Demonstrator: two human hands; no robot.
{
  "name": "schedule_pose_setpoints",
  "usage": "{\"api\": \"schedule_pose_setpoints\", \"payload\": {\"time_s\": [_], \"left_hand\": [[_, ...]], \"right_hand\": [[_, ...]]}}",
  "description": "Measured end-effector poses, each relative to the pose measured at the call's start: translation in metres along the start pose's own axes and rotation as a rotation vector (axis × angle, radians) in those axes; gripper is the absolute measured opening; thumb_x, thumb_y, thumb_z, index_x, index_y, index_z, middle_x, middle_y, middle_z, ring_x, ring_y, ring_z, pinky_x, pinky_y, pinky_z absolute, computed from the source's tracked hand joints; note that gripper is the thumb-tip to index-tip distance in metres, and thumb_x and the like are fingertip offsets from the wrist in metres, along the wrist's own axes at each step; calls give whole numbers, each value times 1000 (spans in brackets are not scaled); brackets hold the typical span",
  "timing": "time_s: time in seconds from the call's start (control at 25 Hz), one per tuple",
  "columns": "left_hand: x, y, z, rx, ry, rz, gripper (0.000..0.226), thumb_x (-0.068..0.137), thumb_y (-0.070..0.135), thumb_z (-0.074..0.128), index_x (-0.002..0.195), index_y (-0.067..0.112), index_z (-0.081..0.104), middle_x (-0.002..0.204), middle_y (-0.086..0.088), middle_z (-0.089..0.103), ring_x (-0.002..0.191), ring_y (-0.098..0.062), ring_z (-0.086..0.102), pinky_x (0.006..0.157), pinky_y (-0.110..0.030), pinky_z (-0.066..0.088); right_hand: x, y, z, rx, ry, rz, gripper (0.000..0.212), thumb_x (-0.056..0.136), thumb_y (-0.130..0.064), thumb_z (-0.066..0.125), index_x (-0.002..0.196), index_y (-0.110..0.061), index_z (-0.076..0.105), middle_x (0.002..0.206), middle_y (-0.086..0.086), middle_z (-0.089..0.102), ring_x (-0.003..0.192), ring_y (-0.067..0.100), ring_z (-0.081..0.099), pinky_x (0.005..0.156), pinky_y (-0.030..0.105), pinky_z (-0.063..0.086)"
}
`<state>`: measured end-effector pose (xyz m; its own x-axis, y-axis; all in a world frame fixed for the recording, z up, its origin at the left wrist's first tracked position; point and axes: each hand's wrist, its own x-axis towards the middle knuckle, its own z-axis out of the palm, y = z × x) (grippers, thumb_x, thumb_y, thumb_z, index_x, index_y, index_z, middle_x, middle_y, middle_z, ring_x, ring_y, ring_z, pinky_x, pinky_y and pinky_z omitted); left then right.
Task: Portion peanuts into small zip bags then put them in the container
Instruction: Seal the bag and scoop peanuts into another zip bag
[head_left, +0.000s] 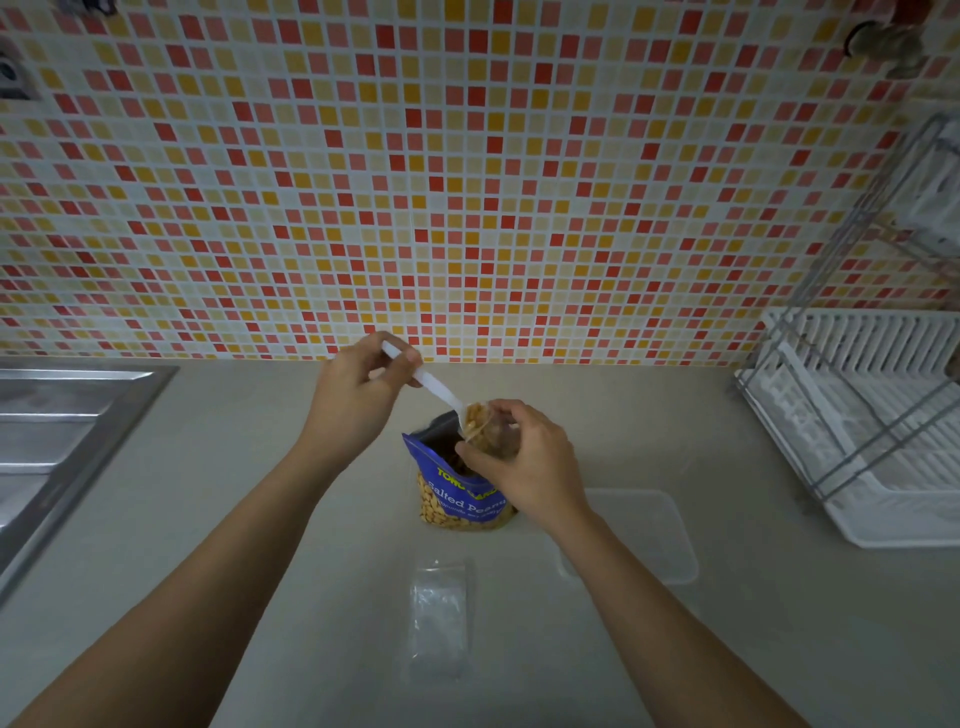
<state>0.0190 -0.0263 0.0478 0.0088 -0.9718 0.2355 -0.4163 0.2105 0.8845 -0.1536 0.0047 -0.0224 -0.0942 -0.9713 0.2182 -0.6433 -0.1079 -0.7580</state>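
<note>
A blue bag of salted peanuts (457, 493) stands open on the counter. Above its mouth my right hand (524, 462) pinches a small clear zip bag (493, 434) that holds some peanuts. My left hand (358, 395) grips the handle of a white plastic spoon (439, 389); its bowl, loaded with peanuts, sits at the small bag's opening. A stack of empty zip bags (439, 616) lies flat on the counter nearer to me. The clear plastic container (654, 540) sits to the right, partly behind my right forearm.
A steel sink (62, 441) fills the left side. A white dish rack (872, 431) with a wire frame stands at the right. A mosaic-tiled wall (467, 182) rises behind the beige counter (234, 519).
</note>
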Motion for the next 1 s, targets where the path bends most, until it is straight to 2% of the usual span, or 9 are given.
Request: {"api": "schedule_pose_setpoints", "payload": {"time_s": [0.12, 0.2, 0.32, 0.4, 0.48, 0.6, 0.72, 0.84, 1.0], "left_hand": [[-7, 13, -2, 330, -43, 296, 24, 87, 39, 49, 83, 22, 66, 88, 7, 66, 98, -17, 52, 79, -41, 45], [-8, 20, -9, 311, 23, 348, 21, 87, 36, 52, 83, 22, 67, 86, 15, 62, 100, -16, 50, 80, -40, 43], [2, 22, -21, -24, 164, 161, 13, 90, 23, 55, 81, 19, 64, 81, 11, 65, 91, -17, 59, 78, -31, 44], [9, 12, -20, -222, 183, -17, 15, 91, 20, 53, 78, 18, 61, 80, 5, 66, 85, -10, 60, 74, -22, 41], [9, -8, -10, -270, 151, -173, 17, 90, 18, 53, 75, 20, 62, 79, 2, 65, 84, -10, 58, 74, -22, 38], [-2, -39, 13, -161, 60, -321, 14, 90, 16, 53, 83, 15, 65, 80, -2, 64, 87, -20, 57, 73, -25, 40], [-15, -50, 28, -25, 44, -328, 13, 90, 16, 55, 95, 9, 64, 87, -6, 64, 86, -21, 59, 64, -24, 42], [-22, -47, 31, 99, 16, -265, 24, 86, 22, 62, 105, 8, 60, 78, -3, 60, 69, -12, 54, 56, -20, 40], [-39, -38, 32, 264, 183, -86, 42, 84, 31, 64, 119, 12, 52, 111, 0, 49, 95, -15, 50, 78, -28, 42]], "right_hand": [[0, -5, 3, 118, 17, 32, 52, 65, -47, 75, 111, -28, 57, 102, -9, 66, 89, 9, 62, 77, 30, 54], [0, -6, 2, 175, 22, 56, 49, 65, -46, 76, 107, -30, 57, 96, -13, 65, 86, 7, 63, 76, 30, 54], [-2, -2, -5, 236, 27, 95, 44, 65, -44, 78, 100, -31, 56, 89, -15, 63, 83, 5, 63, 75, 26, 54], [-3, 4, -12, 244, 34, 112, 42, 64, -44, 79, 95, -28, 55, 90, -11, 66, 81, 5, 64, 73, 25, 53], [-3, 8, -19, 261, 55, 134, 37, 64, -43, 79, 85, -25, 56, 84, -6, 69, 75, 7, 65, 69, 28, 53], [-1, 11, -29, 269, 88, 147, 34, 62, -47, 79, 72, -24, 55, 73, -2, 70, 68, 13, 66, 67, 32, 54], [-1, 8, -42, 256, 107, 147, 34, 64, -45, 78, 63, -23, 53, 64, -4, 63, 58, 12, 57, 59, 30, 49], [-2, 4, -53, 264, 138, 108, 37, 66, -44, 77, 59, -22, 49, 58, -4, 54, 56, 14, 52, 57, 36, 48], [-7, 0, -64, 280, 155, 76, 38, 67, -41, 78, 56, -22, 46, 54, -10, 46, 53, 9, 45, 56, 31, 43]]}}
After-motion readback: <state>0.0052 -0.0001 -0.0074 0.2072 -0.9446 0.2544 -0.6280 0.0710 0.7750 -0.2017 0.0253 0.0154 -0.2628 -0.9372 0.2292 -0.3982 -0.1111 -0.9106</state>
